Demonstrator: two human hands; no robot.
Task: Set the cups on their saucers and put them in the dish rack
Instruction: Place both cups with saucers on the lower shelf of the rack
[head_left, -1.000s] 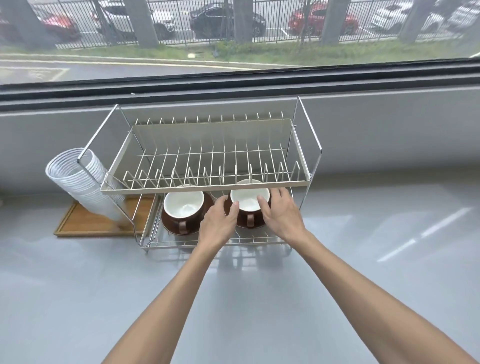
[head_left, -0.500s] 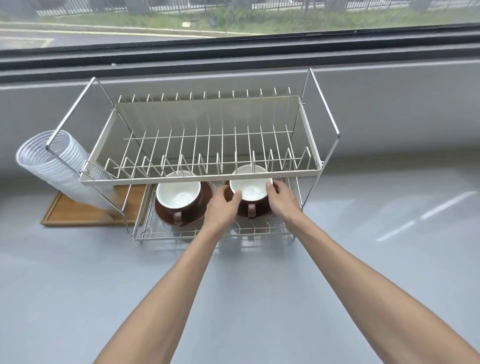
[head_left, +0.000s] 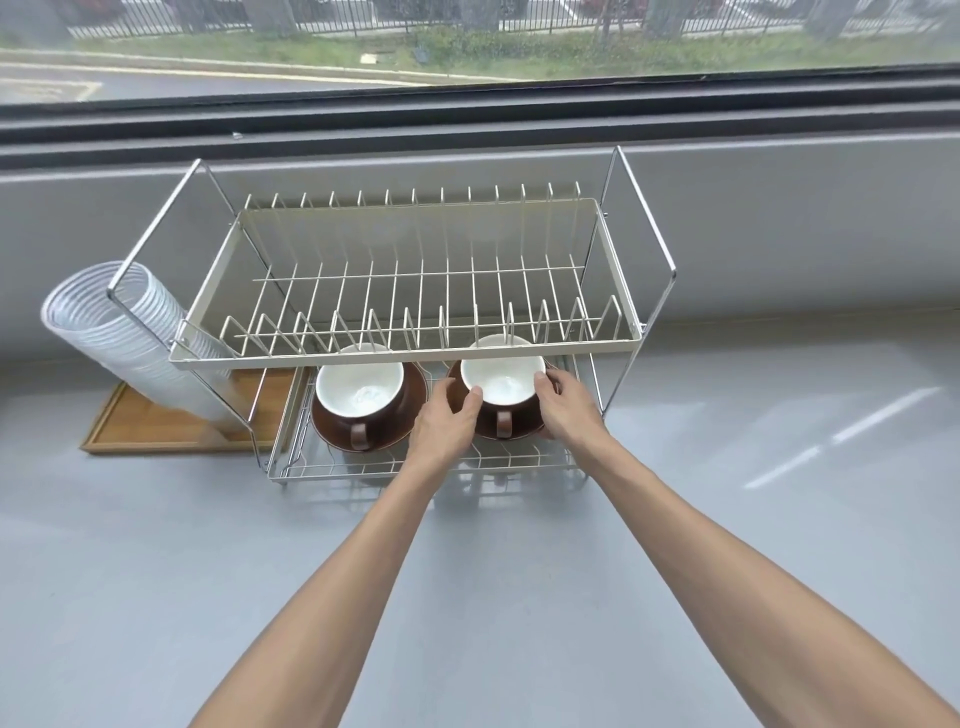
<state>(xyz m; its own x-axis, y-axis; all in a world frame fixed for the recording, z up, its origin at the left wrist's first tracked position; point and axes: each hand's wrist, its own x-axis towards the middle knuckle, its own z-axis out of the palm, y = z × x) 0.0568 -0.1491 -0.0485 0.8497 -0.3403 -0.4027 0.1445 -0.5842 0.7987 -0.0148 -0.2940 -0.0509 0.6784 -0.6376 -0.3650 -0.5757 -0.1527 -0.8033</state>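
Observation:
Two brown cups with white insides sit on brown saucers on the lower shelf of the two-tier wire dish rack (head_left: 631, 340). The left cup (head_left: 359, 395) rests on its saucer (head_left: 413, 410) untouched. The right cup (head_left: 503, 382) stands on its saucer (head_left: 519, 428), handle toward me. My left hand (head_left: 444, 423) touches the cup's left side and the saucer's left edge. My right hand (head_left: 569, 408) holds the right side, fingers at the cup's rim and saucer's edge.
The rack's upper tier (head_left: 415, 291) overhangs the cups closely. A stack of clear plastic cups (head_left: 119, 332) leans at the rack's left over a wooden tray (head_left: 150, 426). Grey counter (head_left: 753, 493) spreads around; a wall and window stand behind.
The view has tilted down and closer to the rack. Both hands stay on the right cup and saucer, which sit slightly deeper on the lower shelf.

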